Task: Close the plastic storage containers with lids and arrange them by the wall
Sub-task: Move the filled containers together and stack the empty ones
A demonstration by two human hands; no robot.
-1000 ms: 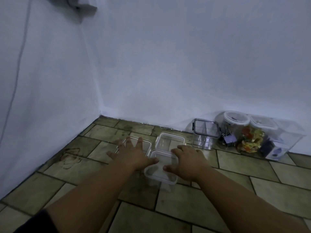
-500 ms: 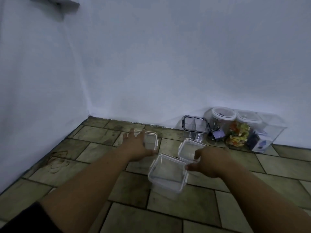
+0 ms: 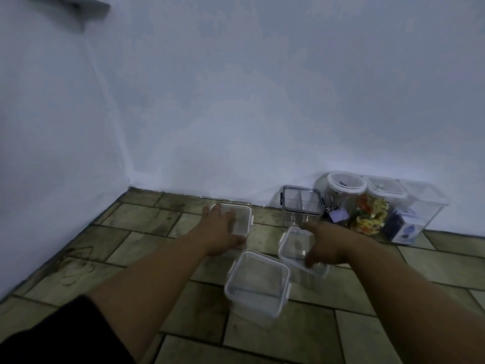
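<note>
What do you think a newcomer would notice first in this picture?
Two bare arms reach over the tiled floor: the left hand rests on a clear container near the wall, the right hand grips a second container. A third container stands untouched nearest the camera; filled jars line the wall at right.

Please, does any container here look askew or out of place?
The nearest lidded container stands apart from the wall, turned at an angle to the floor tiles. The small container that the right hand holds also sits slanted. Nothing looks spilled or broken.
</note>
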